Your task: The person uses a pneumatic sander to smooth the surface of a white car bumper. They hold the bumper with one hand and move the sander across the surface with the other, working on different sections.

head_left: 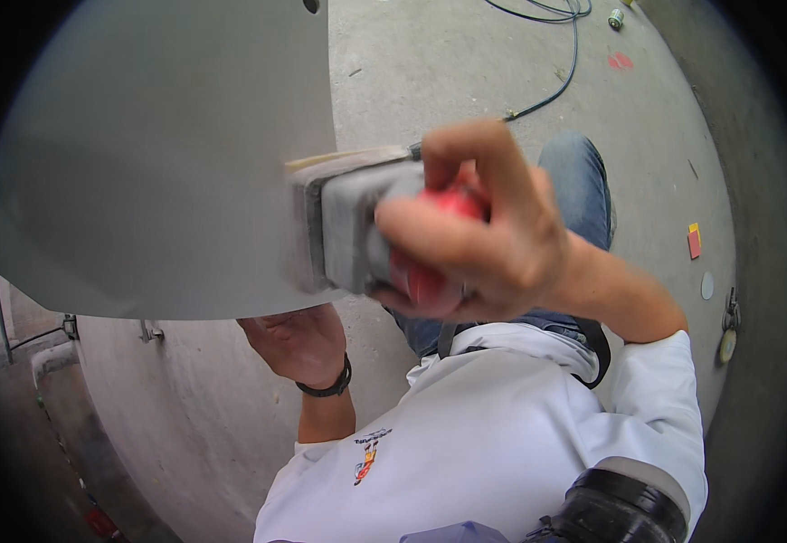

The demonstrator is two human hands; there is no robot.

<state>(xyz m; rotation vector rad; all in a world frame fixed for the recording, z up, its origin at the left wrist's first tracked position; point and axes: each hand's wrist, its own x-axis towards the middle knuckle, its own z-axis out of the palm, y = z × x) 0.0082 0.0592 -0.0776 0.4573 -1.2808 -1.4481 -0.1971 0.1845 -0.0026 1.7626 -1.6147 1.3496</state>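
Note:
My right hand [493, 226] is closed around the red grip of a power sander [346, 222] with a grey body, blurred by motion. The sander's pad lies against the right edge of a large, smooth grey panel [158, 163]. A pale, worn layer shows along the pad's upper side. Below the panel's lower edge, my left hand [301, 344] has its palm turned up, close to that edge. Its fingers go behind the panel, so I cannot see whether they grip it. A dark band is around my left wrist.
A dark hose [552, 95] runs from near the sander to coils at the far side. On the concrete floor at right lie red and yellow pieces [694, 242], a pale disc [707, 286] and a tool with a round pad [727, 347]. A small can [616, 18] is far off.

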